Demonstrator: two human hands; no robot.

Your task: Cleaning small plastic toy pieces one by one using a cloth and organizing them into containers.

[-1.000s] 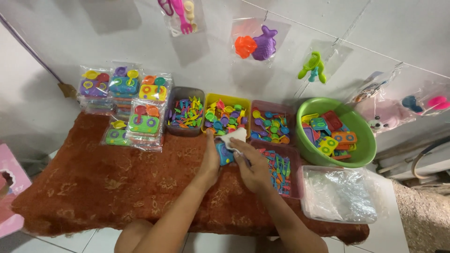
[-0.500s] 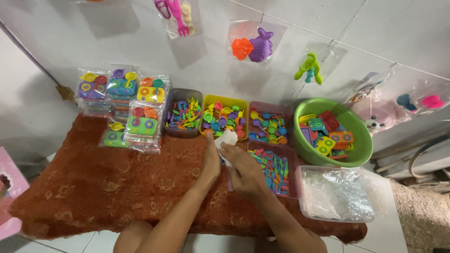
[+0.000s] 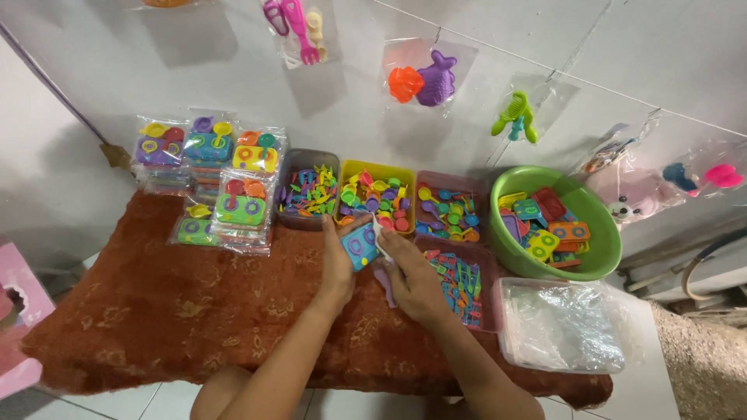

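1. The left hand (image 3: pixel 338 268) and right hand (image 3: pixel 411 274) meet over the rust-brown patterned cloth (image 3: pixel 156 311) covering the table, both forearms reaching in from 6 o'clock
2. Between them is a small blue toy tray with purple rings (image 3: pixel 359 245); the left hand's fingers pinch its left edge, so that hand is grasping the toy
3. The right hand's fingers are closed on a thin clear plastic bag (image 3: pixel 379 237) touching the toy's right side; a purple piece (image 3: pixel 385 281) lies just under this hand
4. At 3 o'clock of the hands sits a pink bin of small clips (image 3: pixel 459 280), then a clear tub of plastic bags (image 3: pixel 560 327)
5. At 12 o'clock stand three bins in a row: grey (image 3: pixel 307 190), yellow (image 3: pixel 376 198), pink (image 3: pixel 443 210), each full of tiny coloured toy pieces
6. At 2 o'clock a green bowl (image 3: pixel 591 249) holds more toy trays
7. At 10 o'clock lie stacked packed toy sets (image 3: pixel 226 202)
8. Farthest, bagged toys (image 3: pixel 424 78) hang on the white wall
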